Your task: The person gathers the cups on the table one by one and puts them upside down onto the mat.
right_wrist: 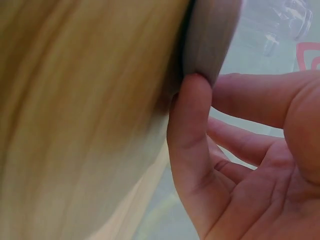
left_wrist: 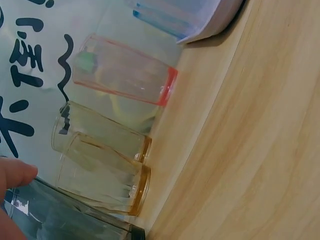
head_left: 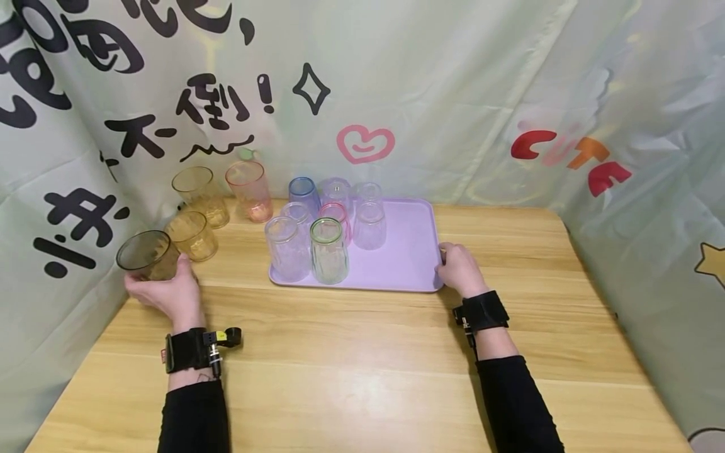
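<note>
- Head view: left hand (head_left: 167, 292) had its fingers curled round a dark glass (head_left: 148, 258) at the table's (head_left: 351, 365) left side, just beside two amber glasses (head_left: 194, 238).
- Right hand (head_left: 461, 270) pinched the purple tray's (head_left: 404, 245) right edge.
- Several glasses (head_left: 330, 258) stood on the tray, mostly left.
- Pink glass (head_left: 251, 194) stood between amber glasses and tray.

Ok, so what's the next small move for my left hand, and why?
Probably ease your left hand gently off the dark glass: its base looks level with the tabletop, and the nearer amber glass is right beside it, so a sideways tug might knock them together. Your right hand already holds the purple tray.
</note>
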### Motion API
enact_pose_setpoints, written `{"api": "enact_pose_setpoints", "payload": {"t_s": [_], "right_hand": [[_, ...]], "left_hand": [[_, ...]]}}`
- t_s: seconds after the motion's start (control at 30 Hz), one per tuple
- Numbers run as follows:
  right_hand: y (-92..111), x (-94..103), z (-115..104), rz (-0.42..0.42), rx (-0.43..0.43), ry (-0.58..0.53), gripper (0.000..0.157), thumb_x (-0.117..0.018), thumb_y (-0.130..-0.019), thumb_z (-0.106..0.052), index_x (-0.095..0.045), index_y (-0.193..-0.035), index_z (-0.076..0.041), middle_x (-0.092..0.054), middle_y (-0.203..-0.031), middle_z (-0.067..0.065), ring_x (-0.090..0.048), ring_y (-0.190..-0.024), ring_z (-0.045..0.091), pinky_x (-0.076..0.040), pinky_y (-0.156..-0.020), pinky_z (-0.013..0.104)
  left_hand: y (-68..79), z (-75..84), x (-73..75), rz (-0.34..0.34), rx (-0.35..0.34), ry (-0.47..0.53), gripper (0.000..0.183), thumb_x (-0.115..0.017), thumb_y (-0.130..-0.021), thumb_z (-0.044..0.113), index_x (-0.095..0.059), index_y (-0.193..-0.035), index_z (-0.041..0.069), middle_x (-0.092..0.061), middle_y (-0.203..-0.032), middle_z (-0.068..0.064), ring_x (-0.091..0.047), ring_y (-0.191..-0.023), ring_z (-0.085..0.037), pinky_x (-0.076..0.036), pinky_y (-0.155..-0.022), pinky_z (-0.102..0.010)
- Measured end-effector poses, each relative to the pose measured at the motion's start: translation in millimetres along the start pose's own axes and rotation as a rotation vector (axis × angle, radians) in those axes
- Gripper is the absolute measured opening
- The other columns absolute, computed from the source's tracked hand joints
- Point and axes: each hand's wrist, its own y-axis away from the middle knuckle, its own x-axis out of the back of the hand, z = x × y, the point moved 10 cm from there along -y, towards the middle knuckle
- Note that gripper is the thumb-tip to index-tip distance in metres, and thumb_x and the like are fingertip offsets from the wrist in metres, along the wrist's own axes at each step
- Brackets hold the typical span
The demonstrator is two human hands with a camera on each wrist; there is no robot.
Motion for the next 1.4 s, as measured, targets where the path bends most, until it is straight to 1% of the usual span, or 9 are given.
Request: {"api": "enact_pose_setpoints", "payload": {"t_s": [0.27, 0.47, 0.67, 0.8, 0.9, 1.0, 1.17, 1.27, 1.4], "right_hand": [[1.1, -0.2, 0.8, 0.002, 0.001, 0.004, 0.054, -0.058, -0.083, 0.0, -0.044, -0.135, 0.01, -0.06, -0.11, 0.026, -0.058, -0.095, 0.033, -0.05, -0.078, 0.043], [2.3, 0.2, 1.3, -0.01, -0.009, -0.006, 0.054, -0.057, -0.085, 0.0, -0.042, -0.136, 0.01, -0.059, -0.111, 0.027, -0.058, -0.094, 0.033, -0.052, -0.075, 0.041], [2.9, 0.7, 1.9, -0.012, -0.013, -0.01, 0.055, -0.057, -0.084, 0.001, -0.042, -0.136, 0.01, -0.059, -0.112, 0.027, -0.058, -0.093, 0.032, -0.052, -0.075, 0.04], [4.2, 2.2, -0.2, -0.002, -0.003, -0.014, 0.054, -0.059, -0.085, -0.002, -0.043, -0.134, 0.011, -0.059, -0.109, 0.027, -0.058, -0.092, 0.032, -0.051, -0.074, 0.041], [5.4, 5.3, -2.8, 0.024, 0.005, -0.027, 0.052, -0.06, -0.086, -0.008, -0.045, -0.133, 0.01, -0.057, -0.107, 0.026, -0.056, -0.093, 0.033, -0.05, -0.077, 0.042], [6.6, 11.0, -6.3, 0.072, 0.015, -0.052, 0.052, -0.061, -0.088, -0.014, -0.047, -0.132, 0.009, -0.055, -0.108, 0.025, -0.053, -0.094, 0.034, -0.047, -0.081, 0.045], [11.6, 24.0, -19.6, 0.164, 0.063, -0.09, 0.051, -0.062, -0.089, -0.022, -0.049, -0.133, 0.003, -0.053, -0.116, 0.023, -0.055, -0.092, 0.033, -0.047, -0.08, 0.045], [15.8, 32.6, -31.4, 0.208, 0.103, -0.122, 0.05, -0.063, -0.09, -0.023, -0.05, -0.133, 0.0, -0.052, -0.119, 0.021, -0.057, -0.092, 0.032, -0.047, -0.077, 0.044], [22.6, 46.1, -48.9, 0.292, 0.163, -0.168, 0.049, -0.065, -0.089, -0.024, -0.053, -0.131, -0.004, -0.052, -0.12, 0.017, -0.059, -0.095, 0.031, -0.048, -0.075, 0.043]], "left_hand": [[4.5, 4.6, 3.6, 0.007, -0.033, 0.012, 0.089, -0.079, -0.075, 0.027, -0.022, -0.143, 0.024, -0.024, -0.143, 0.01, -0.018, -0.13, 0.001, -0.011, -0.108, -0.011], [18.4, 11.7, -3.4, -0.074, -0.028, 0.215, 0.081, -0.079, -0.076, 0.016, -0.027, -0.137, 0.019, -0.03, -0.14, 0.004, -0.028, -0.13, -0.005, -0.023, -0.106, -0.013], [31.6, 22.6, -11.4, -0.116, 0.007, 0.322, 0.078, -0.08, -0.075, 0.019, -0.03, -0.135, 0.018, -0.036, -0.133, 0.002, -0.036, -0.124, -0.009, -0.029, -0.102, -0.016], [38.8, 29.7, -17.5, -0.141, 0.036, 0.426, 0.072, -0.08, -0.076, 0.021, -0.033, -0.13, 0.016, -0.038, -0.125, -0.001, -0.039, -0.112, -0.011, -0.035, -0.095, -0.021], [44.0, 37.8, -22.3, -0.161, 0.032, 0.548, 0.064, -0.078, -0.078, 0.018, -0.036, -0.126, 0.012, -0.041, -0.12, -0.005, -0.043, -0.106, -0.013, -0.038, -0.092, -0.023], [51.2, 47.7, -29.8, -0.204, 0.034, 0.698, 0.059, -0.075, -0.08, 0.015, -0.037, -0.125, 0.009, -0.045, -0.12, -0.007, -0.046, -0.106, -0.015, -0.04, -0.095, -0.026], [67.4, 64.0, -45.5, -0.312, 0.091, 0.938, 0.057, -0.073, -0.083, 0.014, -0.039, -0.129, 0.01, -0.047, -0.128, -0.009, -0.048, -0.116, -0.02, -0.038, -0.103, -0.035], [76.3, 69.7, -53.2, -0.365, 0.151, 0.993, 0.056, -0.073, -0.084, 0.019, -0.042, -0.13, 0.011, -0.049, -0.132, -0.009, -0.049, -0.118, -0.021, -0.039, -0.103, -0.035], [89.2, 76.7, -65.0, -0.436, 0.215, 1.044, 0.055, -0.072, -0.085, 0.026, -0.045, -0.129, 0.007, -0.05, -0.13, -0.011, -0.052, -0.114, -0.023, -0.042, -0.101, -0.033]]}}
